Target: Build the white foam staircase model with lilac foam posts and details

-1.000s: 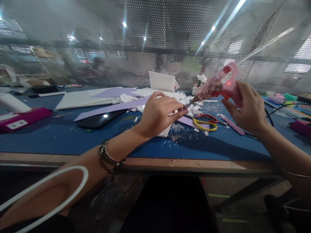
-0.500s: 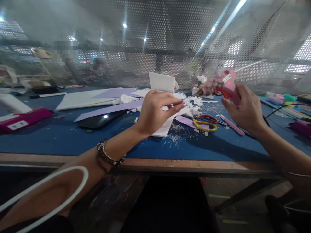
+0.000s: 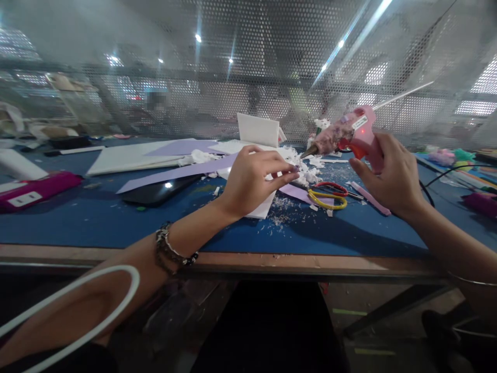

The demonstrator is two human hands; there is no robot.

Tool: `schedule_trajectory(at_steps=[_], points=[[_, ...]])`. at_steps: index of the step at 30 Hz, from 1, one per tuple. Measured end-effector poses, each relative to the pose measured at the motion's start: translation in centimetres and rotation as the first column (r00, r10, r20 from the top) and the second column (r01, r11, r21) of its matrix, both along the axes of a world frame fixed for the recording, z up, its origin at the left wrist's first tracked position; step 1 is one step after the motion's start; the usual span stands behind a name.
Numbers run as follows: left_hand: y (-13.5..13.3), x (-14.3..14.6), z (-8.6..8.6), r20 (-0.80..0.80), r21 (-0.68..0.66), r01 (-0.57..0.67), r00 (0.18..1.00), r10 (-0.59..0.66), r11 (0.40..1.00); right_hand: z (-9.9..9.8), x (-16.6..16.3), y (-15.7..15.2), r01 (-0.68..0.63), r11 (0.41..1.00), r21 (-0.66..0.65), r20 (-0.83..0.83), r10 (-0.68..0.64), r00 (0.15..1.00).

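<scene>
My right hand [image 3: 396, 173] is wrapped round the handle of a pink glue gun [image 3: 365, 135], whose metal nozzle points left and down. A clear glue stick [image 3: 404, 96] juts from its back end. Just left of the nozzle, my left hand [image 3: 258, 181] pinches thumb and fingers together; what lies between the fingertips is too small to name. Behind those fingertips spreads a heap of crumpled white scraps [image 3: 310, 173]. Scissors [image 3: 328, 196] with red and yellow handles lie below the nozzle, beside a lilac paper strip [image 3: 297, 194].
A dark phone [image 3: 161, 190] lies under a long lilac strip [image 3: 178, 173]. White foam boards [image 3: 116, 158] are to the left, with a magenta case [image 3: 42, 189] nearer the edge. A white board piece [image 3: 258, 129] stands upright before the perforated metal screen [image 3: 264, 62]. A black cable [image 3: 442, 173] runs at right.
The glue gun has tilted and moved slightly left, its nozzle nearer my left fingertips. My left hand has shifted slightly right, still pinched.
</scene>
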State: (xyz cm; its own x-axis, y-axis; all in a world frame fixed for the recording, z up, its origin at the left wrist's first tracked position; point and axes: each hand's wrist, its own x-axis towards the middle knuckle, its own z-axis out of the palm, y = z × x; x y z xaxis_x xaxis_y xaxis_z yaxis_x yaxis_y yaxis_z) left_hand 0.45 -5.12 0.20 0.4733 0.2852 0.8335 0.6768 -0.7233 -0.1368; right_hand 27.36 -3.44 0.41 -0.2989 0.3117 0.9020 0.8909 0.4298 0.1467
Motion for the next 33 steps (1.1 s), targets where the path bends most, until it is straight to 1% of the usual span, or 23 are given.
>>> schedule_trajectory(at_steps=[4,10,14,19,27,33], points=[[0.13,0.04,-0.12,-0.003,-0.022,0.008,1.0,-0.008,1.0,0.03,-0.09,-0.1,-0.015,1.0,0.006,0.009,0.015,1.0],[0.21,0.09,-0.14,-0.006,-0.014,0.042,0.999,-0.042,0.999,-0.05,-0.25,-0.11,-0.017,1.0,0.002,0.014,0.017,1.0],[0.15,0.18,-0.11,-0.013,-0.027,0.036,0.999,-0.036,0.999,-0.04,-0.34,-0.2,0.0,1.0,-0.021,0.016,0.0,1.0],[0.09,0.19,-0.09,-0.004,-0.036,0.029,1.0,-0.029,0.999,-0.08,-0.35,-0.18,0.001,1.0,-0.018,0.004,-0.001,1.0],[-0.06,0.12,0.01,0.014,0.009,0.06,0.998,-0.06,0.998,-0.11,-0.16,-0.1,0.004,1.0,-0.011,0.0,-0.004,1.0],[-0.12,0.14,0.04,0.024,0.008,0.012,1.0,-0.012,1.0,-0.06,-0.18,-0.07,0.008,1.0,0.013,0.019,-0.008,1.0]])
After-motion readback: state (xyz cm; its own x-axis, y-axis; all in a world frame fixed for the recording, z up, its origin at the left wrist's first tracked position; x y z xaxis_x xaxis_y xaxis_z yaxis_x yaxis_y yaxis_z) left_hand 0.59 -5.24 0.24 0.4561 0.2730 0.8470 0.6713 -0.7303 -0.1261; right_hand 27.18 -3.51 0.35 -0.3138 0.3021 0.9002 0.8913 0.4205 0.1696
